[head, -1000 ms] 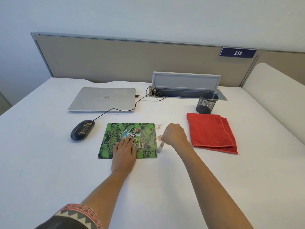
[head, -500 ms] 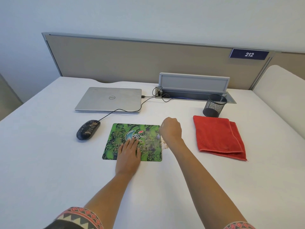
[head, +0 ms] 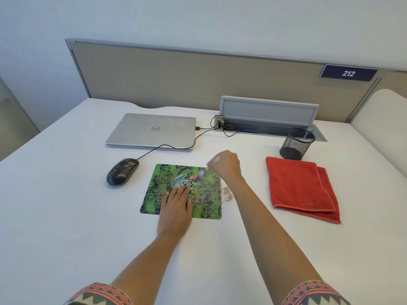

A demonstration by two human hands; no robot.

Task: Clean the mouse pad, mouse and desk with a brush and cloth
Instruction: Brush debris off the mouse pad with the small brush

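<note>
- Two bare arms are reaching out from patterned sleeves (head: 99,293) over the near edge of the white table (head: 66,227).
- The left hand (head: 176,208) is lying flat on the near half of the green mouse pad (head: 154,194). Its fingers are straight and close together, pressing the pad down. It is holding nothing.
- A little heap of brown crumbs (head: 226,193) is sitting on the table, just beside the pad's right edge and close to the right forearm.
- The right hand (head: 224,166) is curling into a fist round a small brush (head: 202,172) over the pad's far right corner. The brush tip is blurry and is pointing left and down at the pad. I cannot tell if it is touching.
- I think the pad is being swept. The crumbs are lying to the right of the brush tip and nearer, so the next sweep likely needs to go that way.
- The black mouse (head: 122,171) is lying left of the pad, a bit apart, nearer the left hand. It has specks on top, and its long side is pointing away and a little right.
- The folded red cloth (head: 301,190) is lying flat, well to the right of the pad, nearer the right hand.
- Farther back, a black mesh cup (head: 296,144), a closed silver laptop (head: 152,130) and a grey cable box (head: 268,115) with its lid up are sitting on the table.
- A beige divider (head: 198,78) with a blue sign (head: 348,73) is standing behind it all.
</note>
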